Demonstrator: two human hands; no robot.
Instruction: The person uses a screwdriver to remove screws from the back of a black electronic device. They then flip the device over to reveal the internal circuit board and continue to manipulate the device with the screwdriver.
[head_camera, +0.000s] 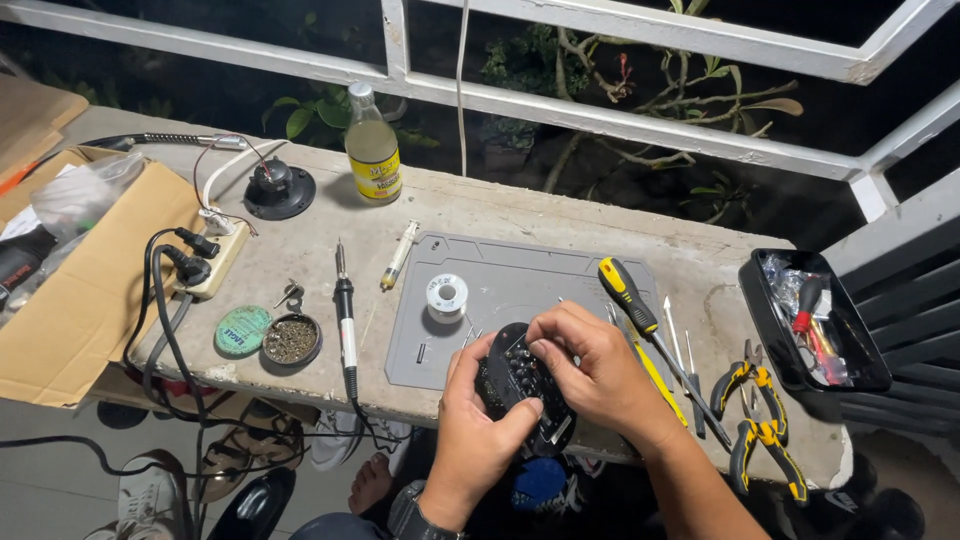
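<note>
A small black circuit board (520, 385) with dark components is held in both hands over the front edge of a grey work mat (530, 275). My left hand (475, 435) grips its lower left side from below. My right hand (590, 365) wraps over the top right, its fingertips pressing on the components. A spool of solder wire (446, 297) stands on the mat just behind the board. A soldering iron (345, 320) lies to the left on the concrete ledge (690, 260).
A yellow-handled screwdriver (640, 315), thin tools and two yellow-handled pliers (760, 425) lie right of the hands. A black tray (805, 375) of parts sits at far right. Left: round tins (268, 335), power strip (210, 260), cardboard box (90, 290), bottle (373, 145), syringe (399, 255). Railing behind.
</note>
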